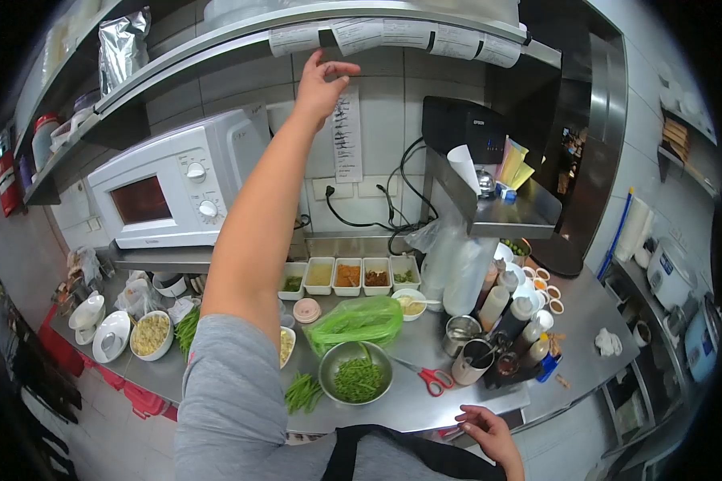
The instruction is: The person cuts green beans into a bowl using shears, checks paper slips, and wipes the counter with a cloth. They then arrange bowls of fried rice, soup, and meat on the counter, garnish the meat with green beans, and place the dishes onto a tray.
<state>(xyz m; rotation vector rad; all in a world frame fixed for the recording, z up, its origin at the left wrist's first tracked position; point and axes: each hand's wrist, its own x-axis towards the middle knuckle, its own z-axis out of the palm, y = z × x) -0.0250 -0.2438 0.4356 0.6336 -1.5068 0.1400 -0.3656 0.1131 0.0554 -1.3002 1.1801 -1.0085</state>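
Grey-sleeved arm (253, 216) raised, left hand (322, 86) near paper slips (359, 35).

Red-handled scissors (435, 381); grey sleeve (233, 393)

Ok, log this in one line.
left hand: raised near paper slips | right hand: open, low by counter | metal bowl: chopped greens | scissors: beside bowl

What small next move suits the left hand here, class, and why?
Probably a slight lift towards the paper slips: the left hand is raised just below them, fingers parted and apparently holding nothing, while the slips hang along the shelf's front edge.
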